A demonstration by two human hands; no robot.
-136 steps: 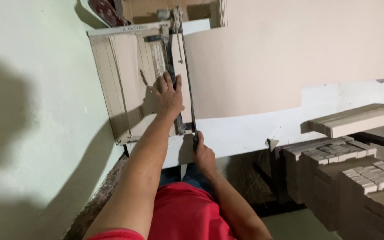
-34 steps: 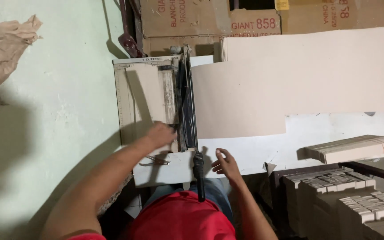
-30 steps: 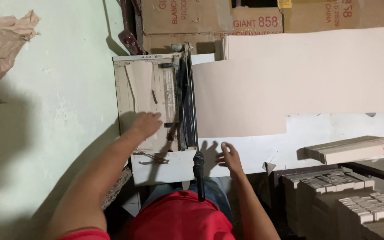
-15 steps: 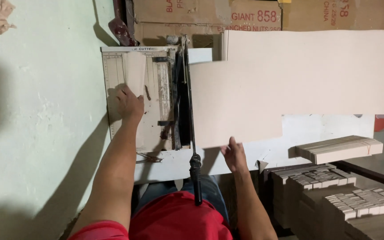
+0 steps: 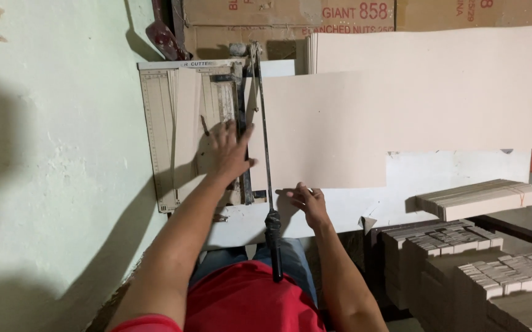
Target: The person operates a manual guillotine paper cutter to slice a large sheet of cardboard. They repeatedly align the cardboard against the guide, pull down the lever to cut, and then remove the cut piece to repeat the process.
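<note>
- The paper cutter [image 5: 173, 135] lies on the white table [image 5: 438, 178], its ruled left edge close to the pale green wall [image 5: 50, 172], so there is almost no room on that side.
- Its blade arm [image 5: 264, 147] runs straight away from the person toward the cartons; the black handle [image 5: 274, 243] hangs past the table's near edge, above the lap of the red shirt [image 5: 247, 301].
- The cardboard sheet [image 5: 321, 129] lies flat to the right of the blade arm, its left edge tucked along the blade line and its long axis running out to the right, across the arm.
- A bigger stack of sheets [image 5: 438, 86] lies beneath and beyond it, reaching almost to the right border of the view.
- The left hand [image 5: 229, 150] rests palm down on the cutter bed just left of the blade, fingers spread wide, gripping nothing.
- The right hand [image 5: 306, 200] sits at the sheet's near edge, just right of the handle, fingers loosely curled and touching that edge; I can't tell whether it pinches the sheet.
- Brown cartons [image 5: 290, 18] close off the far side.
- To the right, below the table's edge, stand piles of cut strips [image 5: 500, 276], with one bundle [image 5: 478, 198] on the table's corner.
- The barest table surface is the strip between the sheet's near edge and the table front.
</note>
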